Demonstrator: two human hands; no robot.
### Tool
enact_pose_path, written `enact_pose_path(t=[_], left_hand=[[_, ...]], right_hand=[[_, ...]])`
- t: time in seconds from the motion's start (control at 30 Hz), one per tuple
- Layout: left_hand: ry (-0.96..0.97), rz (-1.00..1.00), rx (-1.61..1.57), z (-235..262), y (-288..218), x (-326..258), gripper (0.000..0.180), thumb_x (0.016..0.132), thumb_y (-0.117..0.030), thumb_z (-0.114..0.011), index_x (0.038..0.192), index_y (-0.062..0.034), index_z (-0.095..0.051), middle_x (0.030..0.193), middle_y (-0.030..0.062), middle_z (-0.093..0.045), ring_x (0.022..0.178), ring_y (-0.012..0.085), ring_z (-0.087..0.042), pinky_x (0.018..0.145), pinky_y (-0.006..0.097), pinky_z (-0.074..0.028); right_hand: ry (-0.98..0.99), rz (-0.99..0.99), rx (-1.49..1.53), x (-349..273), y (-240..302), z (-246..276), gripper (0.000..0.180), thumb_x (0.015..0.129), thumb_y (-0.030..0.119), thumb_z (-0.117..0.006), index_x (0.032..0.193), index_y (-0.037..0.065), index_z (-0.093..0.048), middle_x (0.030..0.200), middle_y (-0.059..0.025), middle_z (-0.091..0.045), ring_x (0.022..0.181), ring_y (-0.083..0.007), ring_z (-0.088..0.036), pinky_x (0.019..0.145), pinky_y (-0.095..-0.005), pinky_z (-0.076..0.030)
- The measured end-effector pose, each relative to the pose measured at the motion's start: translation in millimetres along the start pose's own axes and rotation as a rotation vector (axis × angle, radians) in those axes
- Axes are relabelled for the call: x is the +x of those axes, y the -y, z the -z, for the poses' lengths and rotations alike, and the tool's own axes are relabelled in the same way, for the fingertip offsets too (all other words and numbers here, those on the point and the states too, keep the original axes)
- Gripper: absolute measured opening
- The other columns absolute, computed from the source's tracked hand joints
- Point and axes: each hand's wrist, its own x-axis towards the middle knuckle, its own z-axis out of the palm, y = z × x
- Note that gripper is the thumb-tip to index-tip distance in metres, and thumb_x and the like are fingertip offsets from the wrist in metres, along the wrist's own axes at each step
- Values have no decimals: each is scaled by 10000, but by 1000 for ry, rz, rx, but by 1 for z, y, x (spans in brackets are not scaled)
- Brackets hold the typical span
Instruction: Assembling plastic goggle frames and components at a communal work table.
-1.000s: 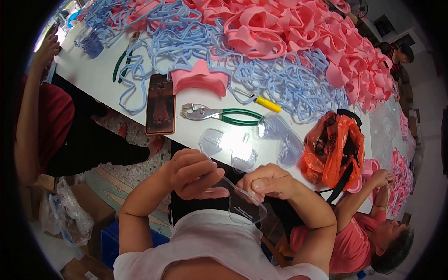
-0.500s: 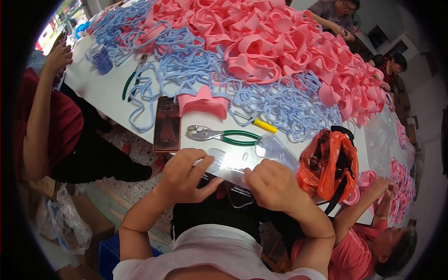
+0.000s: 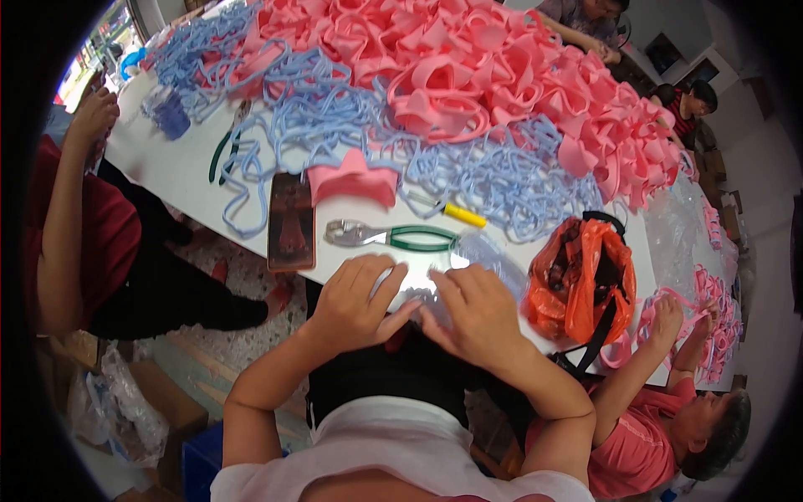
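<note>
Over the near edge of the white table (image 3: 192,171), my left hand (image 3: 355,305) and my right hand (image 3: 473,309) hold a clear plastic piece (image 3: 421,289) between them. Fingers lie on top of it and thumbs underneath; glare and the fingers hide much of its shape. Just beyond my hands lie slip-joint pliers (image 3: 422,238) with green handles. More clear plastic pieces (image 3: 492,266) rest beside my right hand. Farther off are a yellow-handled screwdriver (image 3: 462,215) and a pink crown-shaped foam piece (image 3: 355,182). A dark phone (image 3: 291,222) lies left of the pliers.
Pink foam bands (image 3: 468,75) form a large heap at the back, with tangled light-blue cords (image 3: 502,180) before it. An orange-red plastic bag (image 3: 569,289) stands at right. Second green-handled pliers (image 3: 219,155) lie at left. Co-workers stand left (image 3: 88,243) and sit right (image 3: 640,427).
My two hands have come closer together, with fingers and thumbs drawn in around the clear plastic piece. The view has shifted slightly. At right, the co-worker's hands have moved apart with a pink band.
</note>
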Motion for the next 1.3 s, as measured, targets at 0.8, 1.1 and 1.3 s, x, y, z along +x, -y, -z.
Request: enact_pose_path(t=[0.8,1.1,1.3], left_hand=[[84,-59,-82,-24,46,-22,489,672,-232,-811,1069,-4,-640,1036,114,-617,897,278,-601,798,383,-492],[-215,-428,-55,12,28,-17,313,783,-294,-762,969,-50,-696,1001,39,-607,868,182,-573,691,274,-509],[-356,-484,-17,16,21,-18,194,808,-285,-750,873,-106,-711,1000,11,-609,856,139,-574,714,244,-488]], right_hand=[[184,-292,307,2,-34,-11,182,920,197,-610,929,15,-618,831,-128,-600,792,-314,-600,669,-395,-487],[675,-145,1371,6,-35,6,386,1038,302,-467,812,5,-566,722,-49,-527,669,-154,-477,628,-300,-405],[716,-156,1744,1,-29,-6,413,1009,301,-513,745,-11,-567,706,-74,-541,666,-185,-469,620,-316,-366]])
